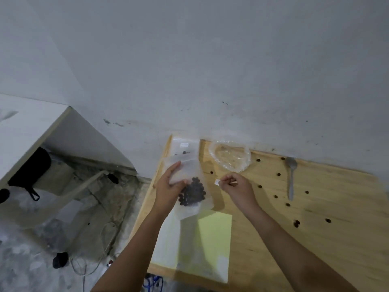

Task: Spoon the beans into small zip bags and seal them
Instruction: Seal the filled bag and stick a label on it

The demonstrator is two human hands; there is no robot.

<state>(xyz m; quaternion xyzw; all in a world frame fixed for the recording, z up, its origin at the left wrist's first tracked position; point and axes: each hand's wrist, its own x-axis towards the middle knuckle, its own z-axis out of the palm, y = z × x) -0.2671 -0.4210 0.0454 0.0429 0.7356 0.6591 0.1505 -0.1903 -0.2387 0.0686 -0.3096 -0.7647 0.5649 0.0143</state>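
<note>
Left grip (pixel 168 186) held the clear plastic zip bag (pixel 191 171) of dark round beans (pixel 193 193), right grip (pixel 237 187) pinched a small white bit (pixel 216 182); pressing the whole strip should seal it.

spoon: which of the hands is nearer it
Right. The right hand, pinching a white scrap, is left of the spoon, apart; the left hand is farther left, holding the bag.

zip bag (pixel 190 167): partly under left hand (pixel 168 186) | pinched white bit (pixel 216 182): unclear
</note>
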